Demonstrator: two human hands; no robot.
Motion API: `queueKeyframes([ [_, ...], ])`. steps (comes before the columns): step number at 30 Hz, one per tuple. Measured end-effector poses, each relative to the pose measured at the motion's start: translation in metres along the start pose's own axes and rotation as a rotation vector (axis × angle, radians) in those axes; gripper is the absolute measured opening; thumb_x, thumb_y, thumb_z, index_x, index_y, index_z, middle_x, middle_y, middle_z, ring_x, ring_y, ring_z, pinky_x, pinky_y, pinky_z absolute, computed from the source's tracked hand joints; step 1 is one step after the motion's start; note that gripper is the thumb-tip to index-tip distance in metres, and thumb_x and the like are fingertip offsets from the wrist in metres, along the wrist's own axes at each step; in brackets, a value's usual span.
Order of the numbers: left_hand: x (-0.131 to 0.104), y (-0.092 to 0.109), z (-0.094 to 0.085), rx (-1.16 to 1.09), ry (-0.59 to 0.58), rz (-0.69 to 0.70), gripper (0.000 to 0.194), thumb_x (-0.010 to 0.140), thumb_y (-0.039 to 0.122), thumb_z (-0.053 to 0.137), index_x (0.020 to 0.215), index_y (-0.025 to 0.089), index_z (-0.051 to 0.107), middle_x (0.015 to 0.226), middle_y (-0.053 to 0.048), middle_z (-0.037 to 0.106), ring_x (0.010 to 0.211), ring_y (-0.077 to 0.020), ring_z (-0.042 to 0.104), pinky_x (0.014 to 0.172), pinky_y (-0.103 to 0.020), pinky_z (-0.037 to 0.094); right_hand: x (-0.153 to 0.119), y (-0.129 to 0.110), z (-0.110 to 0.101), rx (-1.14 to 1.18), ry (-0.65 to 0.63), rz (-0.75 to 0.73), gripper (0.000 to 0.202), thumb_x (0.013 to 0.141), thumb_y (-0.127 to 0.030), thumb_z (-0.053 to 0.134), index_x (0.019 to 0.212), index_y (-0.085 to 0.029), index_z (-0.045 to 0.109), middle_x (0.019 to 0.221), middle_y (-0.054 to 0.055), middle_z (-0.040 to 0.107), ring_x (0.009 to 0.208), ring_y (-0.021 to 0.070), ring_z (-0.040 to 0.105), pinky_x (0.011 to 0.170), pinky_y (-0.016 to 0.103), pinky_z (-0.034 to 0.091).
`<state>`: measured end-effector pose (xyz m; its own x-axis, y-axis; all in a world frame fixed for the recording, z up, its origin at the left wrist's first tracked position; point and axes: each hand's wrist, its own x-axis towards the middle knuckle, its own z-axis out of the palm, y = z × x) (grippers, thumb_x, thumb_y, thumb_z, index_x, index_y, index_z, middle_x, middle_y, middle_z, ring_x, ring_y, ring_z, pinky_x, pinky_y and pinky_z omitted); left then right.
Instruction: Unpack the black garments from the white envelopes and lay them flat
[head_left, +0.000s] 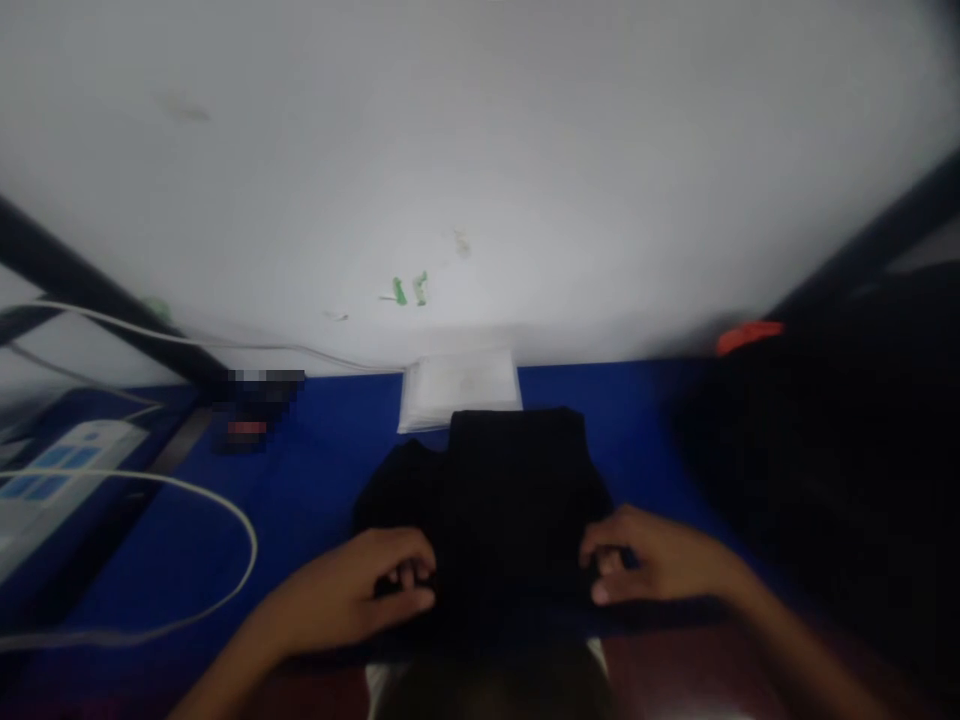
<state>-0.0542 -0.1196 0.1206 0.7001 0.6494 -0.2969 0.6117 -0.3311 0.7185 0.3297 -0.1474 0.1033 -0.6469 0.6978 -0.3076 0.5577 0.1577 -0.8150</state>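
Observation:
A black garment (pixel 517 500) lies partly folded on the blue table, its upper part reaching over the front of a stack of clear plastic packets. My left hand (pixel 375 590) is at the garment's left edge, fingers curled, with dark fabric between thumb and fingers. At the right edge, my right hand (pixel 645 560) has its fingers bent in the same way round a bit of the black cloth. The garment is so dark that its folds hardly show.
Against the white wall (pixel 480 200) stands the stack of plastic packets (pixel 461 385). A pale cable (pixel 247 530) loops over the blue table (pixel 315 480) at left. Dark material (pixel 825 480) fills the right side, with an orange item (pixel 750 336) behind it.

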Motion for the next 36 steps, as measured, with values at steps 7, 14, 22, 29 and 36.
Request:
queueKeyframes([
  [7,0.034,-0.056,0.000,0.325,0.709,-0.292,0.049,0.092,0.055,0.052,0.125,0.019,0.053,0.126,-0.015,0.054,0.117,-0.0333,0.056,0.090,-0.049,0.052,0.029,0.002,-0.002,-0.262,0.296,0.067,0.026,0.095,-0.042,0.058,0.108,-0.020,0.066,0.081,0.003,0.070,0.073,0.0180,0.068,0.064,0.028,0.051],
  [14,0.053,-0.072,-0.008,0.166,0.630,-0.257,0.029,0.097,0.045,0.045,0.104,0.020,0.058,0.103,-0.008,0.065,0.097,-0.0263,0.064,0.085,-0.043,0.053,0.081,0.032,0.004,-0.813,0.767,0.033,0.061,0.096,-0.054,0.051,0.139,-0.011,0.049,0.141,0.023,0.052,0.129,0.0373,0.051,0.103,0.054,0.045],
  [22,0.068,-0.075,-0.012,0.361,0.756,-0.060,0.018,0.092,0.032,0.052,0.104,0.019,0.056,0.119,-0.013,0.059,0.113,-0.0305,0.059,0.098,-0.051,0.050,0.094,0.055,0.012,-0.890,0.650,0.243,0.086,0.096,-0.070,0.027,0.146,-0.001,0.043,0.154,0.026,0.034,0.147,0.0376,0.026,0.114,0.053,0.032],
  [29,0.077,-0.024,0.006,0.644,0.811,0.054,0.053,0.094,0.030,0.051,0.141,0.009,0.041,0.152,-0.023,0.036,0.143,-0.0383,0.033,0.114,-0.057,0.035,0.087,0.009,0.019,-0.788,0.634,0.154,0.084,0.095,-0.071,0.029,0.148,-0.007,0.042,0.154,0.020,0.039,0.147,0.0379,0.027,0.116,0.054,0.030],
  [36,0.100,-0.015,0.039,0.644,0.414,0.224,0.065,0.099,0.050,0.045,0.154,0.018,0.030,0.162,-0.013,0.027,0.151,-0.0314,0.020,0.118,-0.052,0.032,0.082,0.011,0.062,-0.748,0.456,0.136,0.093,0.088,-0.078,0.038,0.153,-0.012,0.033,0.159,0.023,0.025,0.147,0.0450,0.019,0.113,0.066,0.027],
])
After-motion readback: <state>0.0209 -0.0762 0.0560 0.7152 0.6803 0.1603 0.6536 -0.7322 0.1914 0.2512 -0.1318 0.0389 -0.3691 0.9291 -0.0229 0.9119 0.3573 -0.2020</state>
